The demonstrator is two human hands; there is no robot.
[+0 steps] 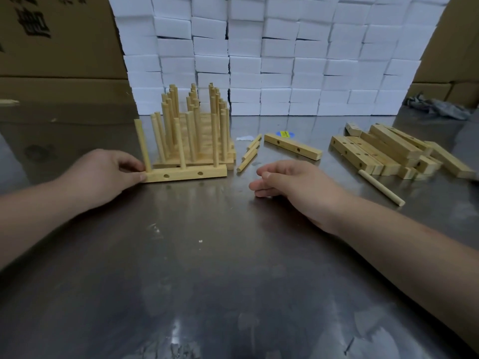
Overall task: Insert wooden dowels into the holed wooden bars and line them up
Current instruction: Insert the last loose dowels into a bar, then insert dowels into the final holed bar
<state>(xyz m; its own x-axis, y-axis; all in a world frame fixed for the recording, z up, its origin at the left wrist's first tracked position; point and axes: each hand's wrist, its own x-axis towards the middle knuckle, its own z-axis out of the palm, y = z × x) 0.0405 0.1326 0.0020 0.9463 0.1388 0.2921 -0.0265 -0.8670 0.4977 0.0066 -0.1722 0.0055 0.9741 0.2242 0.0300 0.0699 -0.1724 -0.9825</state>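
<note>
Steel table (207, 255): left hand (103, 174) pinches front bar (186, 173) end; right hand (293, 182) relaxed, empty, beside loose dowels (250, 154)

head-worn wide view, forward and down, seemingly close over the table (233, 281)

Scuffed, reflective steel table (207, 268) underneath, with a small blue-and-yellow sticker (284, 133) and a torn white scrap (244, 138) near it toward the far edge. Behind, at that edge, a wall of stacked white boxes (280, 60) — flanked by brown cartons (59, 47) on the left, printed with dark characters, and more on the right. Crumpled grey rag (438, 107) at the far right of the table, below the right-hand cartons.
</note>
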